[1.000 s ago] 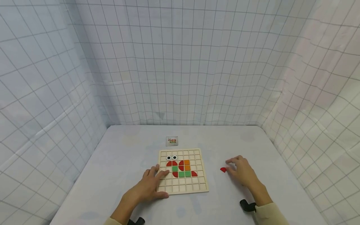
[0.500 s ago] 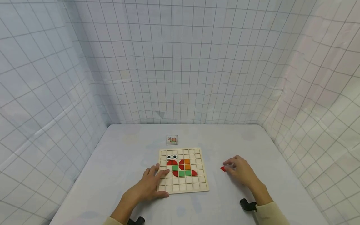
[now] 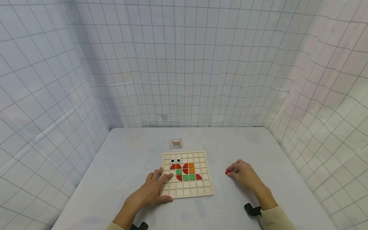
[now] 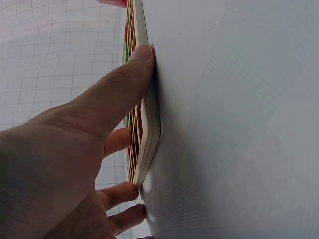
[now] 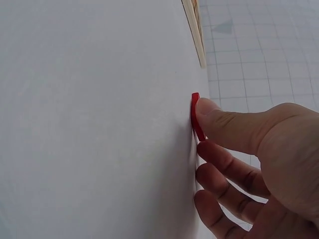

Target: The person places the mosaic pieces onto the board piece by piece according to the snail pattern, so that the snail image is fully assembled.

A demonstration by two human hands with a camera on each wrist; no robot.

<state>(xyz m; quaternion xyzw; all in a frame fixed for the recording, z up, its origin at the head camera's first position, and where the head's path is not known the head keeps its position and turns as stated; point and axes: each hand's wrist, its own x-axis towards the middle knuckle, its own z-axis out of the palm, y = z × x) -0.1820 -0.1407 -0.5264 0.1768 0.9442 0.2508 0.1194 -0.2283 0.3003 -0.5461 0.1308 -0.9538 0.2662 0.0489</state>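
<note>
My left hand [image 3: 153, 188] rests with spread fingers on the left front corner of a wooden grid board [image 3: 209, 179]. Its thumb [image 4: 124, 74] lies along the front edge, and one finger reaches over the squares. Set into the board are two eye discs [image 3: 175, 160], red rounded pieces [image 3: 185, 168], green squares [image 3: 188, 177] and orange squares [image 3: 191, 168]. Right of the board, my right hand [image 3: 244, 174] pinches a red quarter-circle tile [image 5: 195, 117] between thumb and fingers, low at the table surface. The hand hides much of that tile in the head view.
Behind the board lies a small picture card [image 3: 176, 143] with a coloured figure on a grid. The white table [image 3: 138, 147] is enclosed by white cloth walls [image 3: 184, 80] with a dark grid at the back and both sides.
My right hand's fingers have moved slightly left and closed onto the red tile, which lay more exposed beside the thumb before. The left hand and board have stayed in place.
</note>
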